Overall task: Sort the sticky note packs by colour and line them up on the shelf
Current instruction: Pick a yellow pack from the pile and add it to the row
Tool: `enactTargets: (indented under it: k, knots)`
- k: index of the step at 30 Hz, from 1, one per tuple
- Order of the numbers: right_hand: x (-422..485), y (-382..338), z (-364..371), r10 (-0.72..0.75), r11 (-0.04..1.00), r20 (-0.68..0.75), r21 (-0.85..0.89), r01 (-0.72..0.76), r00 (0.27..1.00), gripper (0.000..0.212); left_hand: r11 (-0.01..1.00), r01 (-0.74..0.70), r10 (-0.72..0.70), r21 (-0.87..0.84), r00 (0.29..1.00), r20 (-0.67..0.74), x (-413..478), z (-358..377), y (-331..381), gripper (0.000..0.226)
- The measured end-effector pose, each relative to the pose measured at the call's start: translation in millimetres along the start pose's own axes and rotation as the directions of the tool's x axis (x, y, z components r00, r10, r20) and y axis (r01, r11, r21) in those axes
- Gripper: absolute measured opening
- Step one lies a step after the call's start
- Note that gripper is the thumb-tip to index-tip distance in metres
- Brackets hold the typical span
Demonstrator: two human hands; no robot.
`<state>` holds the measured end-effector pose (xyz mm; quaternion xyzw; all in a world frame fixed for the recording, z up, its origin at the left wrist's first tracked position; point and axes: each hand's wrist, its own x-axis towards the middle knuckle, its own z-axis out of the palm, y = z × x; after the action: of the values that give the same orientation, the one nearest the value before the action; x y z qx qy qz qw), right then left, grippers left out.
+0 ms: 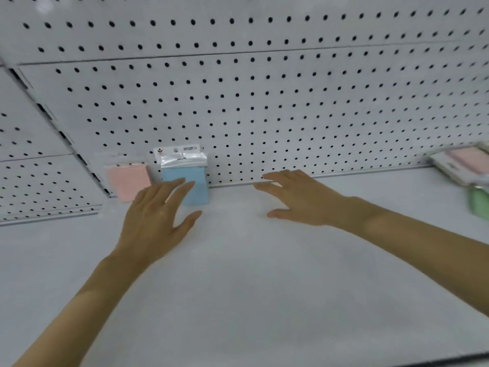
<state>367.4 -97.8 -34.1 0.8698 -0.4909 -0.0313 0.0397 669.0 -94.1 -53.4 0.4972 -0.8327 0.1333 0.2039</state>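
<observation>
A pink sticky note pack (128,182) and a blue one (195,185) in clear wrapping lean upright against the pegboard at the back left of the white shelf (238,274). My left hand (156,215) hovers just in front of the blue pack with straight, spread fingers and holds nothing. My right hand (299,198) is stretched over the shelf to the right of the blue pack, fingers straight, also holding nothing. More packs, a pink pack (468,160) and a green pack (479,201), lie blurred at the far right edge.
The white pegboard back wall (251,102) rises behind the shelf. A slotted upright (53,120) divides it from the neighbouring bay on the left. The shelf's front edge (397,360) runs along the bottom right.
</observation>
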Motion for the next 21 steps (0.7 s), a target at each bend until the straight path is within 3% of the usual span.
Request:
enactTargets:
  k: [6,13,21]
  knots:
    - [-66,47,-24,0.018,0.998,0.114,-0.061,-0.011,0.993,0.065,0.975,-0.22,0.217,0.033,0.974,0.072,43,-27,81,0.057]
    - [-191,131,-26,0.112,0.993,0.126,-0.037,-0.108,0.986,0.067,0.951,-0.3,0.277,0.079,0.935,0.222,75,-37,221,0.064]
    - [-367,254,-15,0.221,0.968,0.118,0.095,-0.233,0.968,0.066,0.942,-0.335,0.319,0.038,0.922,0.221,95,-29,422,0.067]
